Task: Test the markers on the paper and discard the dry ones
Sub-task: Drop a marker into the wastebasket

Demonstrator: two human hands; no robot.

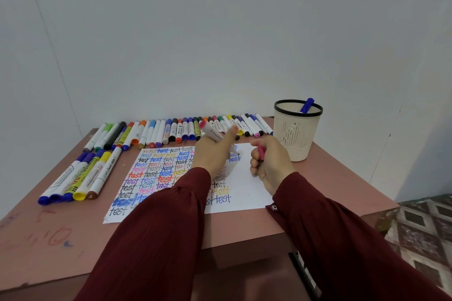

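A white paper (247, 186) covered with coloured "test" words lies on the brown table (244, 227). My left hand (212, 154) holds a white marker with a pink-red end (209, 130) above the paper, its tip hidden behind the hand. My right hand (270, 162) grips a pink cap (261, 151) just to the right, over the blank part of the sheet. A long row of markers (171, 129) lies along the table's far edge. Several thicker markers (80, 178) lie at the left.
A beige bin with a black rim (297, 129) stands at the table's back right corner with a blue marker (307, 105) sticking out. A white wall rises behind. Patterned floor tiles (420, 227) show at the right, beyond the table's edge.
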